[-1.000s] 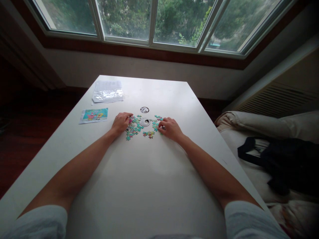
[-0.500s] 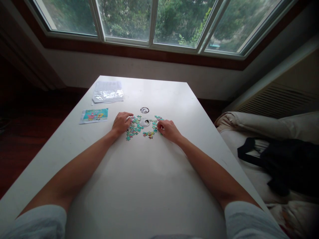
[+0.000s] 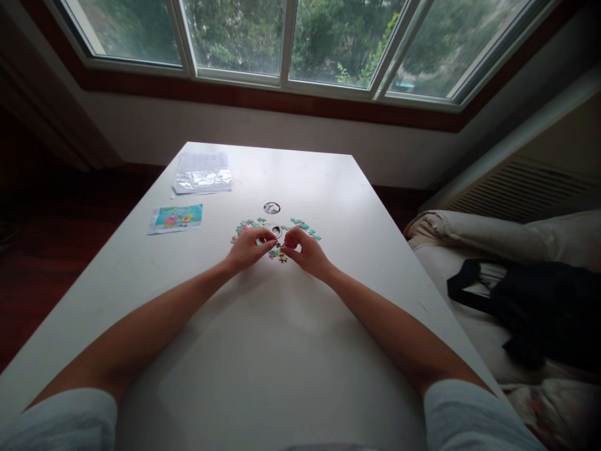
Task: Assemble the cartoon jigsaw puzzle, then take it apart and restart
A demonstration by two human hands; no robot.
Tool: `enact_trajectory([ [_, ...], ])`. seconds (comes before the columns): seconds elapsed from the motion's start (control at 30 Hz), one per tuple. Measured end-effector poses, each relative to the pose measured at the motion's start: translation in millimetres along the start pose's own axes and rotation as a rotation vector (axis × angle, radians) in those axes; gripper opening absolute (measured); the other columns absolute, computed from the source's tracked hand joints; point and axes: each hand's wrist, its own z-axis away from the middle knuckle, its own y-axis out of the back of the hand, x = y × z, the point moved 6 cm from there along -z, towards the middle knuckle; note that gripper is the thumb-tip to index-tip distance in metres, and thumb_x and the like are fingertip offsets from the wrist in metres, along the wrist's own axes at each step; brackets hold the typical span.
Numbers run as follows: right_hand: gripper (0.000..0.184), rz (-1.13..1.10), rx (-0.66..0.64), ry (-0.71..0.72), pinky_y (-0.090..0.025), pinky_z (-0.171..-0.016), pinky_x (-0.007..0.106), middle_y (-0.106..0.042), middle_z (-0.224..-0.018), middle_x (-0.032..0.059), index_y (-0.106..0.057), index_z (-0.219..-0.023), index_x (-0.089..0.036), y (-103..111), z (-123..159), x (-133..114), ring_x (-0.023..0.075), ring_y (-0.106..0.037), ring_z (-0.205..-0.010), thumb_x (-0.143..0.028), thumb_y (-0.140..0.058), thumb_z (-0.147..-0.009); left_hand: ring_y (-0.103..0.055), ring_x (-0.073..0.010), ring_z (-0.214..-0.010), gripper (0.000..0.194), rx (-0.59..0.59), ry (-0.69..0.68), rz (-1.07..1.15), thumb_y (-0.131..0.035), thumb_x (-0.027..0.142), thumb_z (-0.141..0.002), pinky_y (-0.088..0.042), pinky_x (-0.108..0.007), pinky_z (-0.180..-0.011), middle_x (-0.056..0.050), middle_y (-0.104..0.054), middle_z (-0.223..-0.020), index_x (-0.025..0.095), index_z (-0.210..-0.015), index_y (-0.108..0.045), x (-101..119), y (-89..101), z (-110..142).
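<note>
My left hand (image 3: 253, 247) and my right hand (image 3: 304, 252) are close together above the near side of a loose pile of small jigsaw pieces (image 3: 246, 225), mostly teal with some pink. Each hand is closed in a pinch. A small dark jigsaw piece (image 3: 279, 245) shows between the fingertips, partly covered by them. Below lies a little cluster of yellow and pink jigsaw pieces (image 3: 283, 257), half behind my right thumb. More teal pieces (image 3: 306, 227) are spread beyond my right hand. A round metal-rimmed table fitting (image 3: 277, 230) is partly hidden behind my fingers.
On the white table (image 3: 282, 351), a picture card (image 3: 177, 218) with two cartoon figures lies at left. Farther back is a clear plastic bag with paper (image 3: 203, 172). A second round fitting (image 3: 272, 208) sits beyond the pieces. Dark clothing (image 3: 549, 307) lies on the sofa at right.
My left hand has left the left side of the pile and moved right. My right hand has shifted left from the right-hand pieces. Both now meet near the middle.
</note>
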Motion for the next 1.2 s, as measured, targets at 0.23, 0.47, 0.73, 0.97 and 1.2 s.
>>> enact_trajectory([
  [0.23,0.028,0.048,0.029,0.007,-0.048,-0.071,0.03,-0.062,-0.079,-0.0001,-0.051,-0.085,-0.025,1,2,-3,0.0159,-0.058,-0.073,-0.047,-0.066,-0.089,-0.063,-0.0162,-0.072,0.023,-0.02,0.106,0.117,-0.068,0.04,-0.084,-0.045,-0.027,-0.064,-0.001,-0.075,-0.08,0.019,-0.084,-0.076,-7,-2.3,1],
  [0.47,0.029,0.058,0.023,0.004,-0.049,-0.073,0.03,-0.064,-0.079,0.0001,-0.051,-0.085,-0.025,0,4,-5,0.0163,-0.061,-0.074,-0.05,-0.063,-0.091,-0.065,-0.0164,-0.075,0.025,-0.021,0.126,0.291,-0.073,0.04,-0.081,-0.048,-0.028,-0.067,-0.004,-0.074,-0.085,0.018,-0.092,-0.074,-11,-10.2,1],
  [0.73,0.024,0.003,-0.009,0.033,-0.049,-0.071,0.029,-0.065,-0.078,-0.0007,-0.053,-0.088,-0.025,-4,5,-5,0.0157,-0.063,-0.072,-0.046,-0.064,-0.093,-0.063,-0.0148,-0.075,0.027,0.008,0.128,0.439,-0.078,0.04,-0.079,-0.05,-0.028,-0.07,-0.002,-0.068,-0.081,0.017,-0.087,-0.066,-17,-14.1,0],
  [0.97,0.026,-0.054,0.062,0.04,-0.048,-0.068,0.028,-0.062,-0.076,-0.0017,-0.052,-0.086,-0.024,-1,4,-2,0.0148,-0.06,-0.069,-0.044,-0.068,-0.09,-0.064,-0.0155,-0.079,0.03,0.019,0.151,0.512,-0.08,0.04,-0.076,-0.05,-0.028,-0.074,-0.003,-0.068,-0.083,0.016,-0.088,-0.066,-18,-15.7,0],
  [1.2,0.027,-0.058,0.045,0.035,-0.048,-0.067,0.029,-0.064,-0.076,-0.0011,-0.053,-0.086,-0.024,-2,4,-2,0.0151,-0.061,-0.069,-0.046,-0.068,-0.09,-0.062,-0.0147,-0.077,0.027,0.003,0.141,0.511,-0.079,0.037,-0.077,-0.049,-0.027,-0.072,-0.002,-0.067,-0.082,0.016,-0.088,-0.065,-14,-16.1,2],
])
